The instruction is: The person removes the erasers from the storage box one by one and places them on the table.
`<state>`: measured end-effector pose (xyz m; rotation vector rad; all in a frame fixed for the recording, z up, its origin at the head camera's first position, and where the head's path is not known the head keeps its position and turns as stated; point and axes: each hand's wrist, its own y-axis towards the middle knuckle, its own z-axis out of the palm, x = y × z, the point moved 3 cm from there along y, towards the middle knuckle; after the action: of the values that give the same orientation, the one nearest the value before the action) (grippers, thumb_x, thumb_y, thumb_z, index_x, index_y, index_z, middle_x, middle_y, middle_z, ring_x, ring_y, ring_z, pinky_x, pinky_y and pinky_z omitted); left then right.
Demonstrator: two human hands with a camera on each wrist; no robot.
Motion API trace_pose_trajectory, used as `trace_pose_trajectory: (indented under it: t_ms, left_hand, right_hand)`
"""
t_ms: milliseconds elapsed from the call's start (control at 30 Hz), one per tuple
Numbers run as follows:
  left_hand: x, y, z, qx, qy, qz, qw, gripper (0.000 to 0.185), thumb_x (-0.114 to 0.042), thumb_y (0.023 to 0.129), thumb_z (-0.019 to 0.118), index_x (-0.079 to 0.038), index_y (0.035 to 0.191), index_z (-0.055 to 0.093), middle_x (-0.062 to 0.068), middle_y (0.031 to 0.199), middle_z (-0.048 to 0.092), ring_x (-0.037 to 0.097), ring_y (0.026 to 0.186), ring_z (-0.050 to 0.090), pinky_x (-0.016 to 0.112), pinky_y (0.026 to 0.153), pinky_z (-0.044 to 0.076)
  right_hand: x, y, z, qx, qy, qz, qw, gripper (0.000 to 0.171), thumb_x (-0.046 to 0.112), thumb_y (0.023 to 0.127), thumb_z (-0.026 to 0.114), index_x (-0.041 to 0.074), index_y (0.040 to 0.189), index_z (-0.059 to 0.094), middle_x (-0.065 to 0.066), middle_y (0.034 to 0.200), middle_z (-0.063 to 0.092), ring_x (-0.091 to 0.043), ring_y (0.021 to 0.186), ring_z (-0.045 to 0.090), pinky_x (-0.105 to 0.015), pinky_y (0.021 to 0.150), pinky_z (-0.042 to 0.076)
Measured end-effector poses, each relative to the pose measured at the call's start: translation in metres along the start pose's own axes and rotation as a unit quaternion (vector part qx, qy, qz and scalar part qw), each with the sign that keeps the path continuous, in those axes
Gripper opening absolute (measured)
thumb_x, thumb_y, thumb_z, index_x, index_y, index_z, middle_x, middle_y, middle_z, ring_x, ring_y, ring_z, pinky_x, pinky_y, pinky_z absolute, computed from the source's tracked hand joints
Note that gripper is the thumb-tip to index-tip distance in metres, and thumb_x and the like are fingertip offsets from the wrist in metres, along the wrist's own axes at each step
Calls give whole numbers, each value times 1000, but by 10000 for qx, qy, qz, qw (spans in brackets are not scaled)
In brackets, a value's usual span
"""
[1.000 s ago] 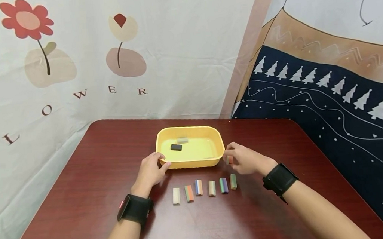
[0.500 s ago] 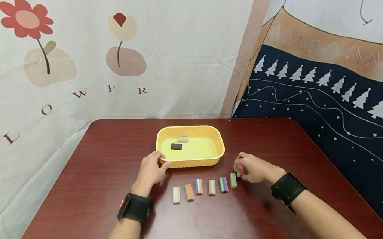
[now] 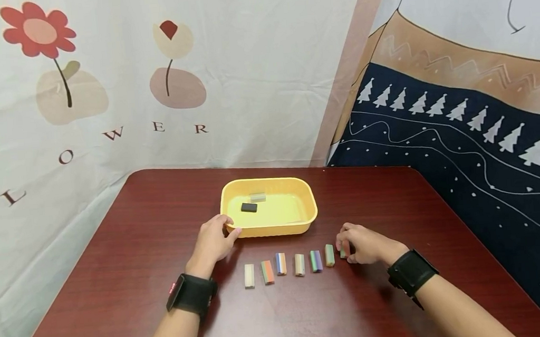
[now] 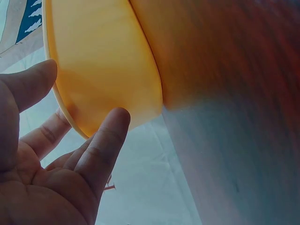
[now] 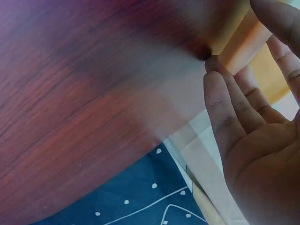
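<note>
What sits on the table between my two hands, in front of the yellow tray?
In the head view, a row of six small coloured blocks lies between the left hand and the right hand, just in front of the yellow tray.

- Tray (image 3: pixel 309 223): plain yellow.
- Table (image 3: pixel 116 265): dark red-brown wood grain.
- Eraser (image 3: pixel 249 207) in the tray: black; the one (image 3: pixel 257 197) beside it: pale grey.
- Row of erasers: cream (image 3: pixel 249 276), orange-green (image 3: pixel 267 272), blue-orange (image 3: pixel 280 263), tan-green (image 3: pixel 299 264), purple-green (image 3: pixel 316 260), green-tan (image 3: pixel 329 255).
- Wristbands (image 3: pixel 191 295): black.
- Backdrop (image 3: pixel 40 30): white with red flower.
</note>
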<state>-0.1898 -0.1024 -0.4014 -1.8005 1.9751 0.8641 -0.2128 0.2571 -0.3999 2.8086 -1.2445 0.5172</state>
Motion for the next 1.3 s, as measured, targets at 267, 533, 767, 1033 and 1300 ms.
trace_pose_trajectory:
  t_ms: [267,533,767,1033,1300]
  left_hand:
    - [0,1,0,-3,81,32,10000,29,-24,89,72,-2,106,63,12,103,61,31,92,55,43,84,46]
    - [-2,1,0,6,46,33,10000,29,-24,89,72,-2,106,63,12,102,61,31,92,55,43,83,46]
    - [-1,0,0,10,37,14,10000,28,-23,89,72,-3,106,63,11,102,61,31,92,54,44,83,46]
    - [0,0,1,-2,26,-10,10000,29,-23,89,73,-2,106,63,11,102,61,31,91,54,43,83,46]
    - [0,-1,1,-47,13,3,10000,28,-23,89,72,-3,106,63,11,103,61,30,91,54,43,83,45]
  right_hand:
    - [-1,-2,1,26,100,-16,9999,29,-4,72,80,19,78,63,4,93,51,-15,83,50,-29,69,48]
    - [-3,-3,1,62,206,-65,9997,30,-3,72,81,19,80,62,4,96,51,-17,86,51,-30,69,47]
    - [-2,-4,2,49,171,-195,9997,28,0,73,82,18,81,62,4,98,51,-16,86,51,-31,71,48]
    - [-3,-4,1,84,155,-183,9997,29,1,72,83,18,84,63,4,98,51,-16,87,52,-32,72,48]
    - [-2,-3,-2,309,288,115,9990,31,7,72,86,16,94,67,2,100,53,-17,88,52,-32,73,49]
